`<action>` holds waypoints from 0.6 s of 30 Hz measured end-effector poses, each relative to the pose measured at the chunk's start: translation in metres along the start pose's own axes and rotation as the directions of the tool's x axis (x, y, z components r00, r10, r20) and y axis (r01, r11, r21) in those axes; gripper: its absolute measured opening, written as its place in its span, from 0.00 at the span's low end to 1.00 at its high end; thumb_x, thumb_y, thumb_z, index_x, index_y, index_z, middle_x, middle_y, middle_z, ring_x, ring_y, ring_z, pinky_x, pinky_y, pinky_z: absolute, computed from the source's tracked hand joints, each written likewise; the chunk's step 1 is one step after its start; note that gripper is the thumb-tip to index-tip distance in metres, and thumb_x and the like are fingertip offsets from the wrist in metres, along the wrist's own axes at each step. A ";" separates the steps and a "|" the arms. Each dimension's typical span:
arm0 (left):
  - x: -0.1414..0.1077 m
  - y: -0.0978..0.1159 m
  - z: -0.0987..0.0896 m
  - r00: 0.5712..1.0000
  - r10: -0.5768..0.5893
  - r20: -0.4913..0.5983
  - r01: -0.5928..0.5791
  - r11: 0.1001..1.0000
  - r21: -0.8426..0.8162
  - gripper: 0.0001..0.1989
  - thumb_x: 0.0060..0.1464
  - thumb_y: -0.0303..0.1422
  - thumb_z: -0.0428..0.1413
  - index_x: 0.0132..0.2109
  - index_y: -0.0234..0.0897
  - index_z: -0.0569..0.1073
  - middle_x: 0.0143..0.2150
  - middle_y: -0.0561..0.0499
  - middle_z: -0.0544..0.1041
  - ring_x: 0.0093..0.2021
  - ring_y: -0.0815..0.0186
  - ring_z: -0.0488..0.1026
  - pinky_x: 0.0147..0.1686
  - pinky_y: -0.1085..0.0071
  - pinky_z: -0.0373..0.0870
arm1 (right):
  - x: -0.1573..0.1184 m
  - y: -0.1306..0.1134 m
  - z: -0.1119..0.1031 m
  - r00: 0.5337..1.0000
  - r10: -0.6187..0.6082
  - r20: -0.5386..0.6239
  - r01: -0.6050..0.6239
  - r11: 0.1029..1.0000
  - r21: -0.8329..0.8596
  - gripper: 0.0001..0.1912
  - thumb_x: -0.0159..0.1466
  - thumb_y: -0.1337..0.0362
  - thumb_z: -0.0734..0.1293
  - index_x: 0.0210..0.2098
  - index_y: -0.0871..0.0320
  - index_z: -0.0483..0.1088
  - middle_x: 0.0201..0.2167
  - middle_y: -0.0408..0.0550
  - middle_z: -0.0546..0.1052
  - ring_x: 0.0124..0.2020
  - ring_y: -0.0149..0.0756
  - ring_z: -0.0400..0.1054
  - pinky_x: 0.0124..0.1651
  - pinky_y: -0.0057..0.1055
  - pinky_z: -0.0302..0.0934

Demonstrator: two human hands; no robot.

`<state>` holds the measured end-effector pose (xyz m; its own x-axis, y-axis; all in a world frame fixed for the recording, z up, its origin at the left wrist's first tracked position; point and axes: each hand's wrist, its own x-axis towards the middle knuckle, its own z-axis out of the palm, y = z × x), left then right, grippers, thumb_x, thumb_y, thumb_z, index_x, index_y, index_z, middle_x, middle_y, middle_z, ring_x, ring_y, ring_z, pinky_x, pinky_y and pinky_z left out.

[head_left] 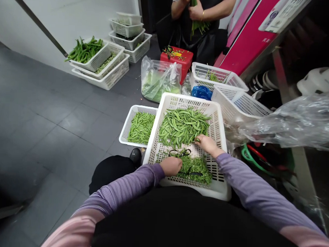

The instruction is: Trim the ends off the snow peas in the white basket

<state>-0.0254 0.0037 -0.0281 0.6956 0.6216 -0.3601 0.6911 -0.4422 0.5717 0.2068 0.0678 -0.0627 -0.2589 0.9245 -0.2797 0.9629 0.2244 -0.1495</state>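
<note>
The left hand [170, 166] is curled down onto a heap of leafy green trimmings [196, 170] at the near end of a white plastic basket [181, 99]; whether anything is gripped by it cannot be told. The right hand [208, 145] is held half closed, its fingertips [197, 139] touching the near edge of a pile of green pea pods [182, 127], which lies far of both hands; whether a pod is held cannot be told. Black-handled scissors [179, 152] are laid between pile and heap; a smaller basket of pods [128, 126] is set just left.

Stacked white plastic baskets [112, 76] beside a wall
</note>
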 end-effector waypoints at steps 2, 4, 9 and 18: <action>0.003 0.002 -0.006 0.997 -0.063 -0.048 0.054 0.983 -0.178 0.14 0.53 0.32 0.41 0.32 0.33 0.70 0.27 0.49 0.72 0.28 0.68 0.69 0.32 0.72 0.65 | -0.016 -0.017 -0.007 0.995 -0.062 -0.083 0.075 0.983 0.169 0.08 0.58 0.62 0.62 0.34 0.57 0.70 0.35 0.47 0.72 0.34 0.32 0.66 0.37 0.26 0.57; 0.005 0.004 -0.012 0.992 -0.122 -0.040 0.096 0.912 -0.399 0.14 0.54 0.33 0.40 0.33 0.33 0.69 0.23 0.53 0.69 0.22 0.72 0.65 0.27 0.75 0.64 | -0.034 -0.037 -0.013 0.974 -0.139 -0.178 0.197 0.909 0.366 0.06 0.58 0.62 0.62 0.33 0.57 0.70 0.33 0.45 0.72 0.35 0.31 0.65 0.39 0.26 0.57; 0.003 0.009 -0.018 0.994 -0.103 0.040 0.097 0.646 -0.757 0.11 0.52 0.34 0.40 0.33 0.34 0.65 0.19 0.58 0.60 0.13 0.76 0.56 0.14 0.78 0.56 | -0.063 -0.070 -0.028 0.943 -0.200 -0.265 0.309 0.821 0.480 0.05 0.57 0.64 0.63 0.31 0.56 0.70 0.30 0.45 0.71 0.34 0.32 0.65 0.38 0.28 0.57; -0.005 0.011 -0.017 0.989 -0.067 0.134 0.145 0.633 -0.761 0.10 0.49 0.31 0.40 0.29 0.34 0.64 0.16 0.58 0.55 0.12 0.77 0.51 0.13 0.79 0.51 | -0.082 -0.088 -0.035 0.959 -0.025 -0.282 0.230 0.652 0.723 0.04 0.54 0.63 0.65 0.28 0.57 0.69 0.29 0.45 0.71 0.33 0.34 0.64 0.38 0.31 0.57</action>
<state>-0.0244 0.0068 -0.0073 0.6680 0.5578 -0.4926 0.3892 0.3023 0.8701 0.1461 -0.0169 0.0067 -0.2515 0.9679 0.0034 0.5133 0.1364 -0.8473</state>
